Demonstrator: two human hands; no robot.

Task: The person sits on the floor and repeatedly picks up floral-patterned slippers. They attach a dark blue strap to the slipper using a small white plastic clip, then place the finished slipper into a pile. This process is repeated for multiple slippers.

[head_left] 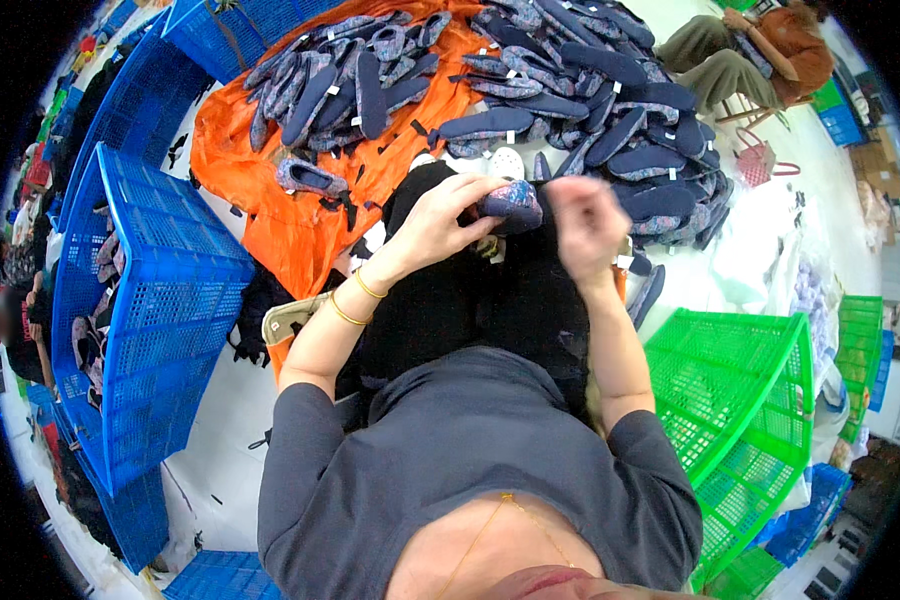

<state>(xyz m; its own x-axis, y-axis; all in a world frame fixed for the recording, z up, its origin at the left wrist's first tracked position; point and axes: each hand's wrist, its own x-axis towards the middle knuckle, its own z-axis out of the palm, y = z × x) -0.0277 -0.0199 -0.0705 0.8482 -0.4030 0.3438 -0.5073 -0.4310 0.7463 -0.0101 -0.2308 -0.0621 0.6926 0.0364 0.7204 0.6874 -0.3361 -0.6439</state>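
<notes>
My left hand (448, 218) is closed round a dark navy fabric slipper (515, 208) with a floral pattern, held above my lap with its rounded end pointing away from the palm. Just right of the slipper is my right hand (582, 228), raised and smeared by motion; whether its fingers hold anything does not show. Past my knees lies a large heap of similar slippers (630, 160) with dark soles and small white tags. Another pile of slippers (345, 85) rests on an orange sheet (270, 230), where a single slipper (310, 177) lies apart among small black scraps.
Blue plastic crates (175, 290) stand close on my left, some with slippers inside. Green crates (730, 390) are near my right elbow. At the far right another person (775, 60) sits on a chair, beside a red-and-white basket (760, 160). White plastic bags (755, 250) lie on the floor.
</notes>
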